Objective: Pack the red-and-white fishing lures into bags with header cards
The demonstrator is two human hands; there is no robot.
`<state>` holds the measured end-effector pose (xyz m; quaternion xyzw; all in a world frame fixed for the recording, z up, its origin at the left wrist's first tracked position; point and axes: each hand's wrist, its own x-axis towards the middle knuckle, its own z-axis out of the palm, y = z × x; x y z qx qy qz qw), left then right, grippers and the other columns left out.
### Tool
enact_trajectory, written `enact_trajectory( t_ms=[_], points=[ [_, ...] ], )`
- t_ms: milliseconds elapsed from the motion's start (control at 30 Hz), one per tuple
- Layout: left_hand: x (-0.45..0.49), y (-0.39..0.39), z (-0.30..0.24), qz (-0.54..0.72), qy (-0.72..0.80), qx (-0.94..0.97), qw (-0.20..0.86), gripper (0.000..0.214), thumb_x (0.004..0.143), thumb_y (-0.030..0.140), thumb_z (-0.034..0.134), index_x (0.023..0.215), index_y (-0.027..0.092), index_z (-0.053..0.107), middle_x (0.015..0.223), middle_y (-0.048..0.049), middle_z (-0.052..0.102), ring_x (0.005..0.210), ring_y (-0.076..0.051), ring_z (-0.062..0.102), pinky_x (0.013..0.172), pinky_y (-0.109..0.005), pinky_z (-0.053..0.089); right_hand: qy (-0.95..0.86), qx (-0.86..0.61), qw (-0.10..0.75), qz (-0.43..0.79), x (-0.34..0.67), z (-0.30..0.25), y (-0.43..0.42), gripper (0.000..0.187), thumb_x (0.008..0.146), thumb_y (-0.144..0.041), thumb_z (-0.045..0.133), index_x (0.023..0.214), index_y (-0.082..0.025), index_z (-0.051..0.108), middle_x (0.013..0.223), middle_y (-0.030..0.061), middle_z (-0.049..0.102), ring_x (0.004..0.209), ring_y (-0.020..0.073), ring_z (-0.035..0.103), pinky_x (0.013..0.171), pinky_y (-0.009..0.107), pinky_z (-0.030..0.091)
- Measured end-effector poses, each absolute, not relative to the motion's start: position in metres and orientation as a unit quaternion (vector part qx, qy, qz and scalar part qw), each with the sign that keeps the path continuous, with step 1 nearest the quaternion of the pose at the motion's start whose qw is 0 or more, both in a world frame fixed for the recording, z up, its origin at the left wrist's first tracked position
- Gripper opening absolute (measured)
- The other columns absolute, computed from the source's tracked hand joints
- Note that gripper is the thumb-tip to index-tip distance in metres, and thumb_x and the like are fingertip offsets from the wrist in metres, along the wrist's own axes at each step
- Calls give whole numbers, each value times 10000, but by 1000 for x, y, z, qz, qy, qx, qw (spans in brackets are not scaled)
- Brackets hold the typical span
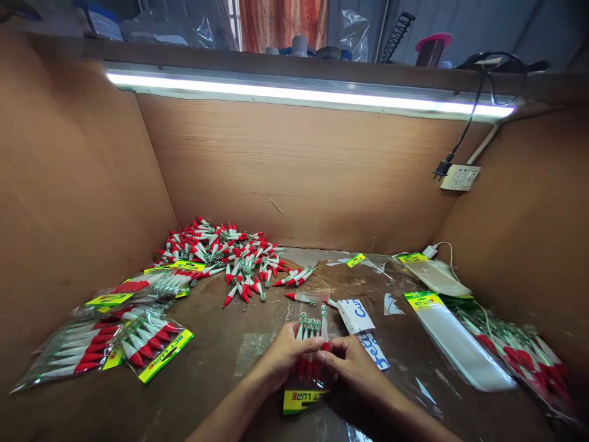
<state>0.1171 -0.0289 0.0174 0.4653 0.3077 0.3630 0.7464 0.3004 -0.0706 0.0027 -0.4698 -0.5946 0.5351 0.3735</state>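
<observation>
My left hand (285, 355) and my right hand (352, 362) meet at the near middle of the bench. Both are closed on a small bunch of red-and-white lures (311, 331) that sits inside a clear bag with a yellow header card (301, 399). The lures' green-silver ends stick up above my fingers. A big loose pile of the same lures (230, 255) lies at the back left. One single lure (301, 298) lies just beyond my hands.
Filled packs with yellow cards (138, 344) lie stacked at the left. Empty clear bags (455, 341) and more packed lures (524, 356) lie at the right. White labels (356, 314) sit beside my right hand. Brown board walls enclose the bench; a socket (460, 177) hangs at right.
</observation>
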Motion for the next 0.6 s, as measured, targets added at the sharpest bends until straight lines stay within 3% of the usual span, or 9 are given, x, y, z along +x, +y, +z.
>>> enact_trajectory(
  t_ms=[133, 267, 367, 467, 600],
  points=[
    [119, -30, 16, 378, 353, 507, 689, 429, 653, 361, 897, 942, 94, 726, 813, -70, 733, 698, -195, 661, 661, -275, 493, -637, -529, 387, 405, 319, 24, -70, 384, 890, -521, 613, 880, -157, 735, 774, 58, 710, 672, 190, 628, 593, 272, 475],
    [119, -29, 18, 369, 353, 560, 652, 428, 677, 359, 874, 998, 118, 727, 830, -52, 740, 716, -192, 660, 659, -260, 480, -666, -530, 468, 236, 336, 56, -70, 258, 931, -387, 594, 1124, -228, 659, 1129, 84, 660, 834, 197, 629, 721, 314, 516],
    [121, -28, 19, 359, 358, 606, 613, 444, 675, 319, 865, 1051, 128, 723, 883, -61, 751, 784, -215, 666, 704, -274, 487, -720, -476, 460, 210, 339, 68, -71, 270, 943, -305, 574, 1200, -268, 646, 1321, 93, 557, 1036, 222, 608, 903, 369, 507],
    [123, -30, 22, 347, 370, 640, 577, 479, 675, 272, 850, 1114, 139, 713, 948, -73, 757, 857, -243, 670, 763, -306, 500, -750, -448, 436, 215, 338, 70, -72, 258, 950, -276, 574, 1188, -276, 676, 1381, 93, 516, 1273, 257, 493, 1060, 416, 420],
    [124, -33, 32, 314, 360, 665, 575, 549, 656, 229, 845, 1178, 146, 693, 1024, -82, 751, 897, -254, 670, 795, -324, 501, -740, -459, 417, 261, 340, 69, -71, 260, 963, -299, 568, 1198, -275, 680, 1374, 100, 519, 1246, 251, 520, 967, 384, 483]
  ],
)
